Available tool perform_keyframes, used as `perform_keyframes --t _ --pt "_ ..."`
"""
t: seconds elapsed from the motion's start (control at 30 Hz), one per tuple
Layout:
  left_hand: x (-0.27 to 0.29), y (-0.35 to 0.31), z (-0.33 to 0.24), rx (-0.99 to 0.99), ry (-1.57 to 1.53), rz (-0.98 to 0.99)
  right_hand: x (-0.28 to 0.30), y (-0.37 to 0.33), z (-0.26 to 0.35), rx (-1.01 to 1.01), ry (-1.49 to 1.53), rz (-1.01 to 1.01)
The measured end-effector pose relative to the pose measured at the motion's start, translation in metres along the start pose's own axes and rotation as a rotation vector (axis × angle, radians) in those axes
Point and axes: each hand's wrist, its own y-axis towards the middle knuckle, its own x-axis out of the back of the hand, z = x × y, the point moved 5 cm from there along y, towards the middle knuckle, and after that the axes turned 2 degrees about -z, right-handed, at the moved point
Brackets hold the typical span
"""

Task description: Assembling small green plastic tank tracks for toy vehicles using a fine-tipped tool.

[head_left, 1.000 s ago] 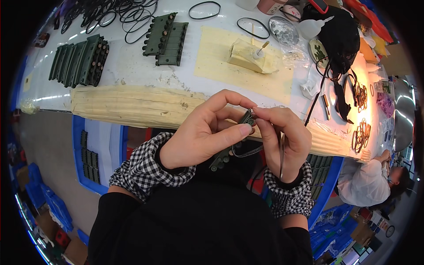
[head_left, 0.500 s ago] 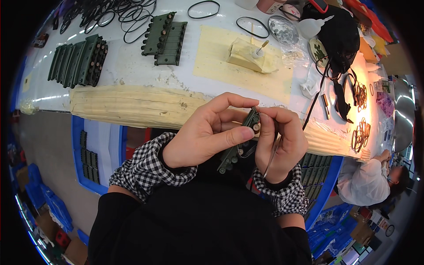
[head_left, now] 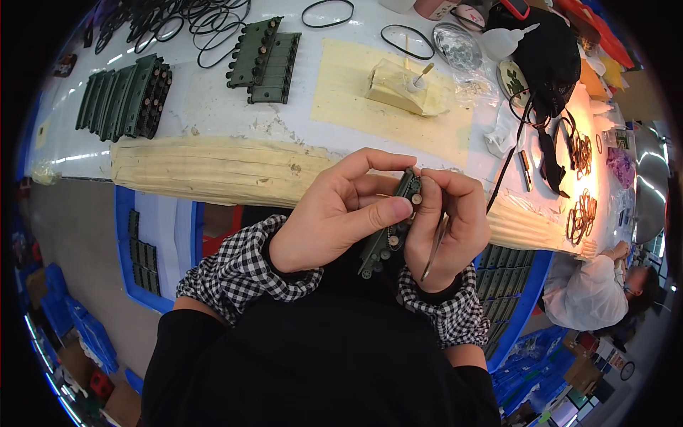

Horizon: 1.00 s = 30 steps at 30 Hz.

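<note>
In front of my chest is a dark green model tank chassis with small round wheels along its side, held at a tilt. My left hand is closed on it, thumb across the near side and fingers behind. At its upper end, my right hand pinches the wheeled edge between thumb and forefinger. A thin metal tool like tweezers is tucked in the right hand's other fingers. What the right fingertips press on is mostly hidden.
Similar green chassis stand in a row and a pair on the white table. Black rubber loops lie behind. A wrapped block with a small brush sits on yellow paper. Blue trays flank my lap. A co-worker sits at right.
My right hand has shifted slightly left and closer to the chassis, and the metal tool moved with it. The dark band hanging beside the chassis earlier is less visible now. The chassis has turned slightly.
</note>
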Motion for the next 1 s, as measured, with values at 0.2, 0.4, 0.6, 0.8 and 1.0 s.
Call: perform_keyframes --t 0.2,0.4,0.6,0.8,1.0 --pt "0.006 0.002 -0.003 -0.012 0.070 -0.009 0.002 -0.002 -0.005 -0.045 0.036 0.053" --pt "0.010 0.000 -0.015 0.144 0.087 0.083 0.006 0.006 0.007 -0.068 0.131 0.243" --pt "0.009 0.001 -0.014 0.111 0.064 0.066 0.011 0.009 0.013 0.050 -0.018 0.303" --pt "0.007 0.000 -0.016 0.077 0.091 0.033 0.011 0.014 0.019 0.106 -0.048 0.364" --pt "0.005 0.000 -0.015 0.093 0.049 0.006 0.010 0.017 0.017 0.236 -0.014 0.383"
